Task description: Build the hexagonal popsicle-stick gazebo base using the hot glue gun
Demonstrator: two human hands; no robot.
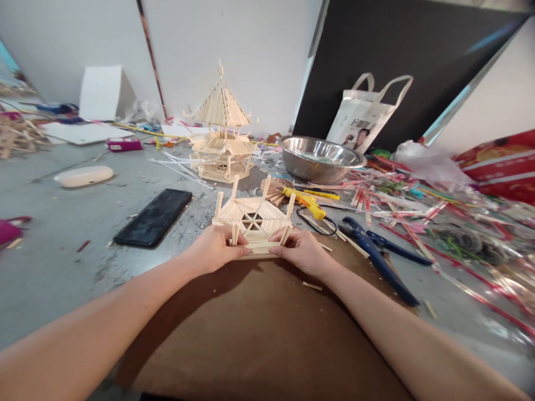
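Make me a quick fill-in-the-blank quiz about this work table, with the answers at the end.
1. The left hand and right hand grip the wooden frame closer to its ____ edge than its far one.
2. The black phone lies to the frame's ____.
3. The white bag stands ____ the metal bowl.

Answers: near; left; behind

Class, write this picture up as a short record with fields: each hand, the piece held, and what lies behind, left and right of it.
Left hand: grips the near left part of a hexagonal pale wooden-stick frame
Right hand: grips its near right part
Piece held: upright corner posts, spoked opening in the middle
Behind: tiered pale wooden-stick pavilion model; round silver metal bowl
Left: black rectangular phone, lying flat
Right: yellow-handled tool; dark blue hand cutter
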